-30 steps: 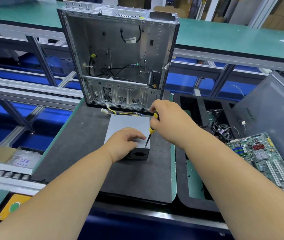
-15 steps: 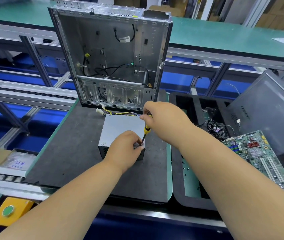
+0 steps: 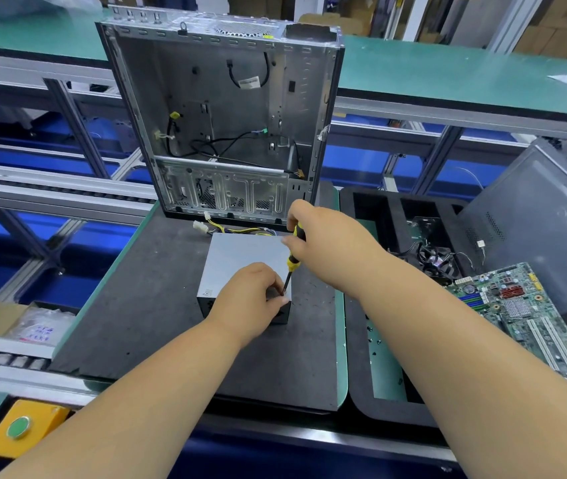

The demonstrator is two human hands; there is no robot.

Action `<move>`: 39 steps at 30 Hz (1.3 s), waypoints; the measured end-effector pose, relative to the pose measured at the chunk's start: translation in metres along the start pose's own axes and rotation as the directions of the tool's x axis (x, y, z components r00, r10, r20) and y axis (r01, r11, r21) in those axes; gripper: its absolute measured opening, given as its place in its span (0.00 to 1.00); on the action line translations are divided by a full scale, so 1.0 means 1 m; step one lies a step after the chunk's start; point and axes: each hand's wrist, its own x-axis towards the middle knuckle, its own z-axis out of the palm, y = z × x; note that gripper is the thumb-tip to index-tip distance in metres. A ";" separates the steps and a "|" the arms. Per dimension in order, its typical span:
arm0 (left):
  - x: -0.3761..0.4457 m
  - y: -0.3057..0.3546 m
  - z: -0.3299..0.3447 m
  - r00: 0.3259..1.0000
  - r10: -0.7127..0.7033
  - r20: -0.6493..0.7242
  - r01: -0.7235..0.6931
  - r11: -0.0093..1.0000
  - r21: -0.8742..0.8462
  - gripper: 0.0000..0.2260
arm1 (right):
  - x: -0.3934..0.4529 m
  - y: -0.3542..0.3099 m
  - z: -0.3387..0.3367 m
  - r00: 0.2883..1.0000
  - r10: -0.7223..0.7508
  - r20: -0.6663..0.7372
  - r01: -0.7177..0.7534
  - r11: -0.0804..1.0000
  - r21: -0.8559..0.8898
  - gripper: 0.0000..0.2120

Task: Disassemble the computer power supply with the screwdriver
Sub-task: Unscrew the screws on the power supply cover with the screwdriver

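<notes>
A grey metal power supply (image 3: 240, 257) lies flat on the dark mat (image 3: 144, 305), its yellow and black cables (image 3: 237, 230) trailing toward the case. My left hand (image 3: 251, 299) curls over the box's near right corner and grips it. My right hand (image 3: 323, 243) holds a yellow-and-black screwdriver (image 3: 292, 259) nearly upright. The screwdriver's tip meets the top of the box at that corner, right beside my left fingers. Whatever the tip touches is hidden by my fingers.
An empty computer case (image 3: 220, 112) stands upright just behind the power supply. To the right sits a black tray (image 3: 361, 340) with a fan and cables, a green motherboard (image 3: 531, 316) and a leaning grey side panel (image 3: 538, 223). A yellow box with a green button (image 3: 19, 426) sits near left.
My left hand slid from the top of the box to its near right corner and curled around it. The screwdriver tip stayed at that corner.
</notes>
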 end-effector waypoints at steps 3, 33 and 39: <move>0.000 -0.004 -0.002 0.999 -0.018 0.026 0.020 0.998 -0.055 0.06 | 0.000 -0.004 -0.001 0.999 -0.031 0.026 0.028 0.996 0.087 0.06; -0.002 0.006 -0.004 0.996 -0.085 0.009 0.086 0.990 -0.110 0.05 | -0.005 -0.007 0.000 0.999 0.015 -0.036 -0.012 0.997 0.080 0.07; 0.001 0.003 -0.006 0.994 -0.106 -0.017 0.105 0.992 -0.071 0.10 | -0.017 0.009 -0.003 0.986 0.092 -0.137 -0.066 0.981 0.184 0.04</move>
